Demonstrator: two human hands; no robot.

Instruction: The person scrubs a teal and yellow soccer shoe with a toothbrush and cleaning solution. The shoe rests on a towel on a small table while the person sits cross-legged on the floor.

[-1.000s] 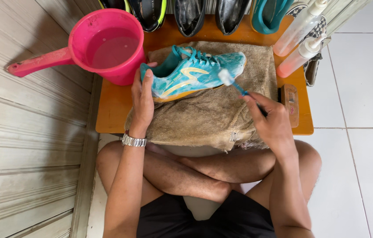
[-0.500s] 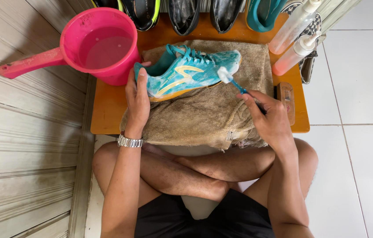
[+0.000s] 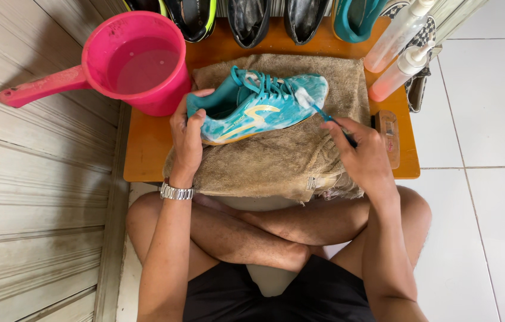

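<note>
A teal sports shoe (image 3: 261, 105) with yellow stripes lies on its side on a brown towel (image 3: 276, 161) spread over a low orange table (image 3: 145, 149). My left hand (image 3: 187, 137), with a metal watch on the wrist, grips the shoe's heel. My right hand (image 3: 363, 152) holds a small blue toothbrush (image 3: 318, 110) whose bristles touch the foamy toe of the shoe.
A pink water dipper (image 3: 136, 62) full of water stands at the table's left rear corner. Several shoes (image 3: 249, 18) line the far edge. Two spray bottles (image 3: 398, 53) lie at the right rear, a brush (image 3: 388, 137) beside the towel. A corrugated wall runs along the left.
The view has shifted slightly. The brush tip stays on the shoe's toe with small scrubbing movement; my left hand keeps its hold on the heel.
</note>
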